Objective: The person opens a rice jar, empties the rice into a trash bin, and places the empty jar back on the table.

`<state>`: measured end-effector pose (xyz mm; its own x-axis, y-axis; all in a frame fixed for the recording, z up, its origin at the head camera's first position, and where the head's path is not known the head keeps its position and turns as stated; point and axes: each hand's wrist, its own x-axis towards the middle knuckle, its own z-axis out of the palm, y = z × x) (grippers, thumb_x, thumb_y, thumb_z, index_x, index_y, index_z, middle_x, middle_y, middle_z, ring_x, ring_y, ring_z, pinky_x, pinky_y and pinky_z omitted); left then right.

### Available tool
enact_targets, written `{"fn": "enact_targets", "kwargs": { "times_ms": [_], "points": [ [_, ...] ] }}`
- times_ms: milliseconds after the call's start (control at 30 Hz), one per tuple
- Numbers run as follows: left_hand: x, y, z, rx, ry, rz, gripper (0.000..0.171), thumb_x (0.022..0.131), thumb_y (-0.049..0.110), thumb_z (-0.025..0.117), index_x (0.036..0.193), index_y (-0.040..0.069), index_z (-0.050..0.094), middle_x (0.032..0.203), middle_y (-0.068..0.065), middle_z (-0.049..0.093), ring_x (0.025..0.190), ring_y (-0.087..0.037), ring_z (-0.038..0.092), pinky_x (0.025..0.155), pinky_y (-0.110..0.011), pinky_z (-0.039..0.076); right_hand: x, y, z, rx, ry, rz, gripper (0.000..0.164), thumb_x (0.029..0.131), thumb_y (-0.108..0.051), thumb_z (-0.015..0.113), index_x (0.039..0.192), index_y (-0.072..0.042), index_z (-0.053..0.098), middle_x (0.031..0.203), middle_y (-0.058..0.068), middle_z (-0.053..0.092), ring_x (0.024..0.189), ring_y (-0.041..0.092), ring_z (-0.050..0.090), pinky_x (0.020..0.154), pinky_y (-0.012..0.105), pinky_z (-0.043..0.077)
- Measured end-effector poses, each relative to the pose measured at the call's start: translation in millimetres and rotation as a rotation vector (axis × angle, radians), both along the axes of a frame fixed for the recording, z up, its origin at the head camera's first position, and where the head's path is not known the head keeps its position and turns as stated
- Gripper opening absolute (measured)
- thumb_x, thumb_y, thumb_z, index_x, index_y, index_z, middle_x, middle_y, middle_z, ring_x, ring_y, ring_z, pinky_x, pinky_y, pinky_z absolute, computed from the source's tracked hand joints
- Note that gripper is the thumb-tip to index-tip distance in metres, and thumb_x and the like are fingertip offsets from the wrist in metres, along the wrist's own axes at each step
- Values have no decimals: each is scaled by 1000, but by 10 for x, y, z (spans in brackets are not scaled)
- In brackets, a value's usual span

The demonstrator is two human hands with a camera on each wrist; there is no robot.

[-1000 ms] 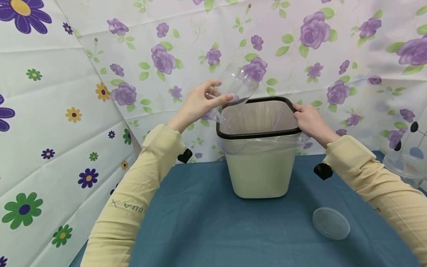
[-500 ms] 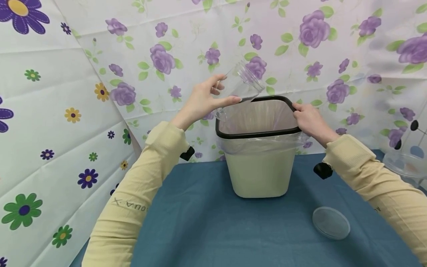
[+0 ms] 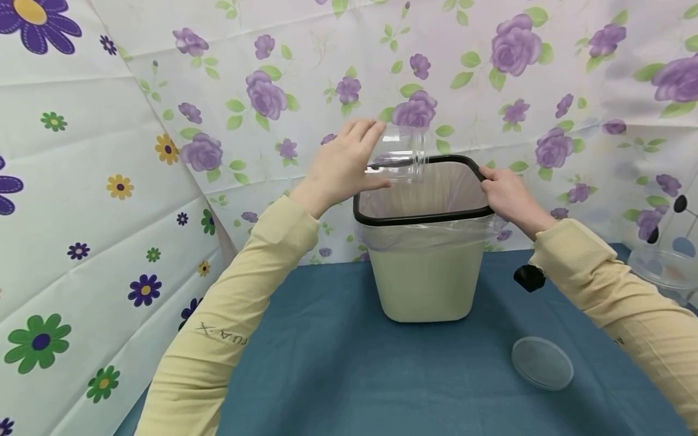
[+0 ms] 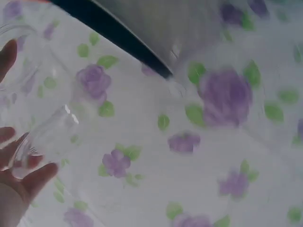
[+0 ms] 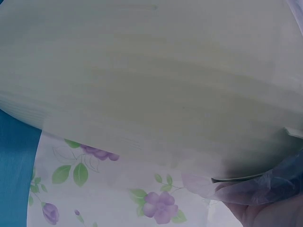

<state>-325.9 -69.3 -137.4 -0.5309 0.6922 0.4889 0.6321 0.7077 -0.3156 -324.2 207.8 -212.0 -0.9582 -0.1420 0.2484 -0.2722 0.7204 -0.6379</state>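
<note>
A clear plastic jar [image 3: 402, 151] lies on its side in the air above the left part of the trash bin [image 3: 428, 284], its threaded mouth facing right. My left hand [image 3: 345, 162] holds the jar round its base end, back of the hand upward. In the left wrist view the same jar [image 4: 66, 116] shows between thumb and fingers, faint against the flowered cloth. I cannot see anything inside it. At the bin's right side my right hand [image 3: 512, 198] grips the black rim [image 3: 428, 219], over a clear liner bag [image 3: 422, 238]. The right wrist view is mostly filled by the bin wall [image 5: 142, 85].
A round clear lid [image 3: 542, 363] lies flat on the blue tablecloth [image 3: 349, 375], right of the bin and nearer to me. At the far right edge stands a clear round container [image 3: 662, 266] with dark spots. A flowered cloth [image 3: 305, 72] hangs close behind the bin.
My left hand has turned over, so the jar has gone from slanting up to lying level, its mouth lower and toward the bin. The right hand and bin stay put.
</note>
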Motion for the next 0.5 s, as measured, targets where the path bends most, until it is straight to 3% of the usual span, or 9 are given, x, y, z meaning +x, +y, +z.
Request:
{"fn": "enact_targets", "kwargs": {
  "times_ms": [67,133,267,400,500],
  "points": [
    [-4,3,-21,-103,152,-46,86,70,41,76,134,-1,37,131,-17,39,122,-30,33,91,-35,38,-4,4,-3,-6,-6,3,47,95,-9,23,140,4,18,139,30,19,41,13,24,40,28,30],
    [1,5,-32,-238,257,-65,82,70,35,78,133,0,39,132,-18,38,124,-32,30,98,-38,28,-7,5,-5,-6,-10,7,48,95,-10,22,141,4,18,139,30,18,38,11,22,38,27,30],
    [25,18,-3,-488,304,-95,80,70,27,79,135,4,39,134,-17,36,127,-32,25,103,-42,15,-15,-4,-4,-2,-3,12,47,95,-10,22,140,4,19,139,29,19,41,13,23,39,28,29],
    [34,31,62,-470,206,-166,82,66,22,82,135,3,40,136,-16,35,128,-31,23,104,-37,7,-19,-14,1,-3,7,7,47,95,-9,22,140,5,20,139,29,21,46,17,29,42,29,30],
    [-7,34,70,-321,131,-216,81,66,20,82,134,2,42,136,-17,36,128,-30,24,102,-34,18,-20,-6,0,-6,29,0,47,93,-7,24,139,6,22,138,30,22,45,16,29,44,28,30]
  ]
}}
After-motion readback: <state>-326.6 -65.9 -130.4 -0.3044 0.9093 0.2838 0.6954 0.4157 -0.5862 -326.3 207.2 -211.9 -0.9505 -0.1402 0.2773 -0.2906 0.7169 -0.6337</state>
